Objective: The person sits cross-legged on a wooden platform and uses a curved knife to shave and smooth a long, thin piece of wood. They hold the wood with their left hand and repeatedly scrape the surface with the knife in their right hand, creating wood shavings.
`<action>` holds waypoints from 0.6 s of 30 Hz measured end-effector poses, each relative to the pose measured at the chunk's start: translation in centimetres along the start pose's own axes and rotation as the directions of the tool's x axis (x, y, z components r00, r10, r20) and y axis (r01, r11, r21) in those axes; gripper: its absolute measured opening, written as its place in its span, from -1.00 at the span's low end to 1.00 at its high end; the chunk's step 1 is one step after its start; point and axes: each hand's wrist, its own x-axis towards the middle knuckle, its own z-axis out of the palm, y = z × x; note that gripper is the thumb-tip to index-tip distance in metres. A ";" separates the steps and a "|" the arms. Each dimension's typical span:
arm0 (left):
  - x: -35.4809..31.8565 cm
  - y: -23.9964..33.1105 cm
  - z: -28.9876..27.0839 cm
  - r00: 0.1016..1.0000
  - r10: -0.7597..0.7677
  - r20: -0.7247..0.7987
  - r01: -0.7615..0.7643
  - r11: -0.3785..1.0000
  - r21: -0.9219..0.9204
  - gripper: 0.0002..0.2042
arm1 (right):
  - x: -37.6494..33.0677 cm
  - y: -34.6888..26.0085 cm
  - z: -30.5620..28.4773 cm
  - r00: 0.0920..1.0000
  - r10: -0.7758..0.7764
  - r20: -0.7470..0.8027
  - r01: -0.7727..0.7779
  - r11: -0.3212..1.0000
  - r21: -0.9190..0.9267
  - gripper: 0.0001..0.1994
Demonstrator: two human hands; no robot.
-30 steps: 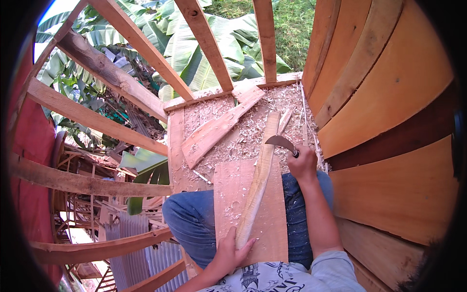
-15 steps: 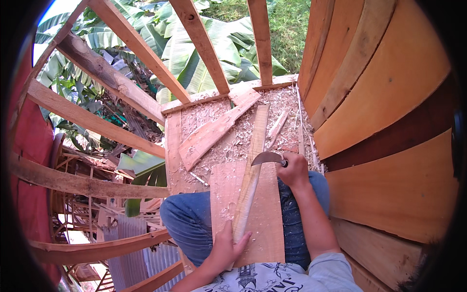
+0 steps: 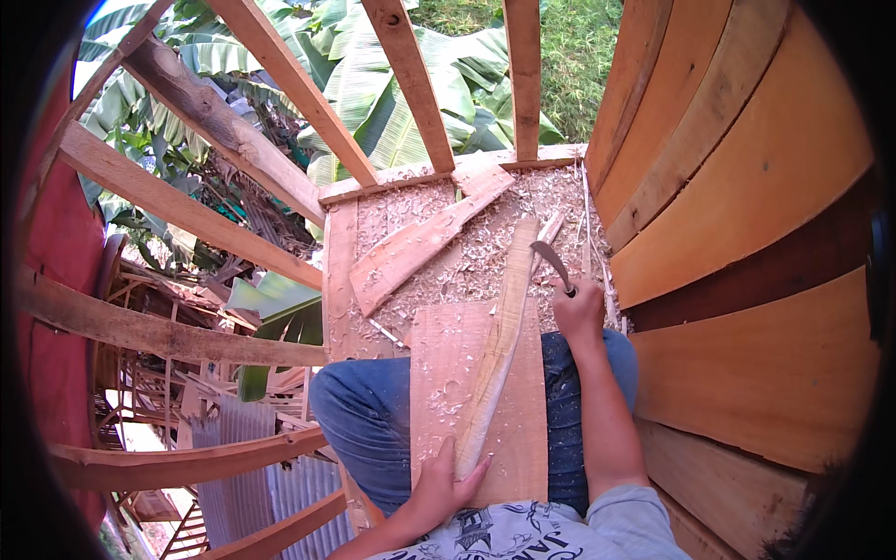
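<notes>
Left hand [image 3: 452,485]: fingers pinching the wooden strip [image 3: 504,345] toward the lap board's [image 3: 523,429] near edge. Right hand [image 3: 579,308]: fingers wrapped around the curved knife [image 3: 551,257]. The strip overhangs the far edge; gripped at one end only, it could twist, deflecting the knife.

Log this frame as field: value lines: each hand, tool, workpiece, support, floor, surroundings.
left_hand: left hand grips near end of wooden strip
right_hand: right hand holds curved knife by its handle
tool: dark hooked blade, tip close to the strip's far part; contact unclear
workpiece: long, narrow strip, slanting away and slightly right
support: wide board across the lap, under the strip
floor: shavings, tapered board
surroundings: plank wall right; wooden bars ahead and left, large green leaves beyond
</notes>
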 end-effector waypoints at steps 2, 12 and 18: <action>-1.3 1.3 0.1 0.993 0.101 0.069 -0.099 0.995 -0.021 -0.62 | 2.9 3.8 -0.3 0.999 0.049 -0.005 -0.046 0.960 0.276 -0.75; 2.1 0.4 -5.4 0.990 -0.052 -0.133 0.059 0.997 0.049 -0.68 | -0.7 -1.7 -2.2 0.999 -0.012 0.051 0.004 0.989 0.151 -0.55; 1.9 -0.3 -5.2 0.993 -0.098 -0.062 0.099 0.995 0.018 -0.74 | -1.7 -0.6 -1.1 0.937 -0.342 0.075 0.345 0.938 -0.037 -0.42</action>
